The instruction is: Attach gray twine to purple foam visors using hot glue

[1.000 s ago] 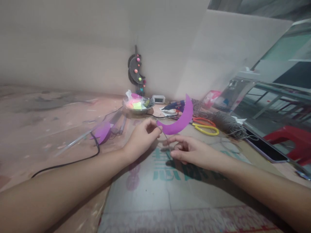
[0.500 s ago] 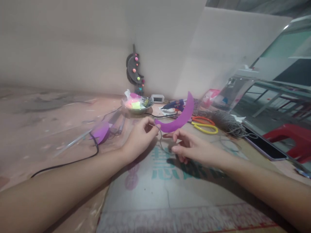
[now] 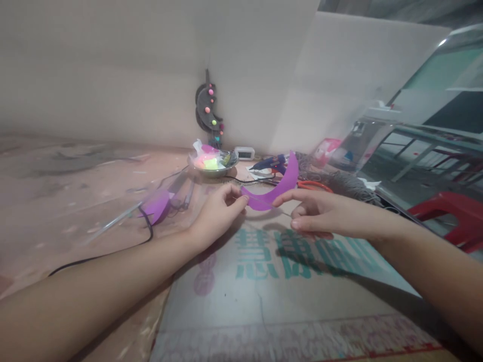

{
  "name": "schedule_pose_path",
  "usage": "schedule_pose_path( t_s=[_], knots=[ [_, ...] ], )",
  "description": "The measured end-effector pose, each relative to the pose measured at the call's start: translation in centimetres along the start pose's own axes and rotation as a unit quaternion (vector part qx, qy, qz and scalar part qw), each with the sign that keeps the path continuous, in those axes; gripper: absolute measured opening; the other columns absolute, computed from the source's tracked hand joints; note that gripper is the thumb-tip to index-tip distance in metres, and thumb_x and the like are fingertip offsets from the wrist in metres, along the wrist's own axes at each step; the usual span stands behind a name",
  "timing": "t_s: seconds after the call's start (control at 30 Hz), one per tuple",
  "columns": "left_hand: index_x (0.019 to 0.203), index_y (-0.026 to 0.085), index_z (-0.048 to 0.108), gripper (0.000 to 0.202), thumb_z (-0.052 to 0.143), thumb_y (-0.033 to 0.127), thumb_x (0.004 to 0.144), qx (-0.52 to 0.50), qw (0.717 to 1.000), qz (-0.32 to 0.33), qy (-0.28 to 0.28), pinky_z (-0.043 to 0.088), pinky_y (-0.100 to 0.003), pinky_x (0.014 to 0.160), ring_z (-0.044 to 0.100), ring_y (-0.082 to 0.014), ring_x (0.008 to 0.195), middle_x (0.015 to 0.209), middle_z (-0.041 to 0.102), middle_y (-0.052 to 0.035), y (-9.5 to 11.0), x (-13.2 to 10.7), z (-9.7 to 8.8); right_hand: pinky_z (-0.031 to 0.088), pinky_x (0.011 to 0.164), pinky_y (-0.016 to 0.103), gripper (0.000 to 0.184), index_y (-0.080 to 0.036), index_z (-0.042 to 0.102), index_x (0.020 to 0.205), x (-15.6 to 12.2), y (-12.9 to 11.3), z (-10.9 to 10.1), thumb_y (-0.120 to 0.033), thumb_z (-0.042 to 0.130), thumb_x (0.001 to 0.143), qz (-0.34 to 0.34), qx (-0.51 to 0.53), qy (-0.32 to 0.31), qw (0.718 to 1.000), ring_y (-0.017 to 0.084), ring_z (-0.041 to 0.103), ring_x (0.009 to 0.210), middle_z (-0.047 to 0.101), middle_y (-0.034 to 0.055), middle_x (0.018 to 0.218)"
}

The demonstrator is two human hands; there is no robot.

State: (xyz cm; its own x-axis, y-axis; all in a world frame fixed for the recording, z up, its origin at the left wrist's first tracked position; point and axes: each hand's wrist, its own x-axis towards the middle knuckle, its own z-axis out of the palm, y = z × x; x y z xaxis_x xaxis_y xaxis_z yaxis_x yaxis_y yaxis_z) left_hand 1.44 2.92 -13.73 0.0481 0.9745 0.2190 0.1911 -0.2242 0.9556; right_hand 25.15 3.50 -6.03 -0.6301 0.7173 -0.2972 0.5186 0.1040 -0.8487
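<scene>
A purple paper crescent (image 3: 281,190) is pinched at its left tip by my left hand (image 3: 222,213), between thumb and index finger. From that pinch a thin grey yarn (image 3: 286,214) stretches across the front of the crescent. My right hand (image 3: 320,213) grips the yarn between thumb and bent fingers, with its index finger reaching left along the strand. The crescent's other tip points up, away from both hands. Below them lies a printed cardboard sheet (image 3: 211,311) with green characters.
Behind the hands stand a bowl (image 3: 213,172) of colourful bits, a small white clock (image 3: 245,153) and a blue glue gun (image 3: 269,163). Grey yarn (image 3: 347,186) and orange-handled scissors (image 3: 315,186) lie right. A purple paper piece (image 3: 156,205) and black cable (image 3: 101,259) lie left. A decorated dark crescent (image 3: 207,108) leans on the wall.
My right hand has moved right and slightly up, drawing the yarn from a loose curve to a straighter line. The crescent has tipped slightly lower. My left hand stays in place.
</scene>
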Motion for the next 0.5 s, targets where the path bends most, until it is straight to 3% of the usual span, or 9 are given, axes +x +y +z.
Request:
schedule_pose_path(
  t_s=[0.13,0.23,0.37,0.5],
  knots=[
    [0.080,0.019,0.054,0.013,0.059,0.030,0.085,-0.006,1.000,-0.002,-0.011,0.044,-0.024,0.063,0.060,-0.0124,0.064,0.070,0.064,0.0026,0.0,0.0,0.0,0.027,0.034,0.019,0.053,-0.025,0.060,0.127,-1.3,0.2,-3.8,-0.036,0.073,0.077,0.079,-0.120,-0.014,0.990,0.007,0.043,0.040,0.062,-0.0033,0.059],
    [0.079,0.018,0.053,0.015,0.059,0.031,0.085,-0.014,1.000,-0.004,-0.019,0.044,-0.024,0.062,0.059,-0.0118,0.062,0.068,0.063,0.0027,0.0,0.0,0.0,0.024,0.036,0.020,0.040,-0.022,0.070,0.108,-2.2,0.7,-6.8,-0.044,0.073,0.075,0.101,-0.143,0.039,0.984,0.007,0.041,0.039,0.053,-0.0048,0.051],
    [0.082,0.017,0.058,0.014,0.061,0.031,0.084,-0.010,0.999,-0.002,-0.030,0.041,-0.023,0.059,0.055,-0.0107,0.061,0.070,0.062,0.0022,0.0,0.1,0.1,0.032,0.045,0.022,0.030,-0.017,0.072,0.082,-2.7,1.1,-8.9,-0.046,0.062,0.082,0.023,-0.150,0.184,0.971,0.007,0.047,0.048,0.055,-0.0013,0.055],
    [0.084,0.016,0.061,0.017,0.062,0.033,0.083,-0.002,0.999,-0.008,-0.045,0.039,-0.023,0.057,0.052,-0.0104,0.059,0.071,0.060,0.0017,0.1,0.2,0.2,0.039,0.052,0.023,0.023,-0.018,0.073,0.084,-2.3,1.3,-9.1,-0.038,0.063,0.084,-0.077,-0.155,0.283,0.943,0.007,0.050,0.053,0.059,-0.0008,0.058]
  ],
)
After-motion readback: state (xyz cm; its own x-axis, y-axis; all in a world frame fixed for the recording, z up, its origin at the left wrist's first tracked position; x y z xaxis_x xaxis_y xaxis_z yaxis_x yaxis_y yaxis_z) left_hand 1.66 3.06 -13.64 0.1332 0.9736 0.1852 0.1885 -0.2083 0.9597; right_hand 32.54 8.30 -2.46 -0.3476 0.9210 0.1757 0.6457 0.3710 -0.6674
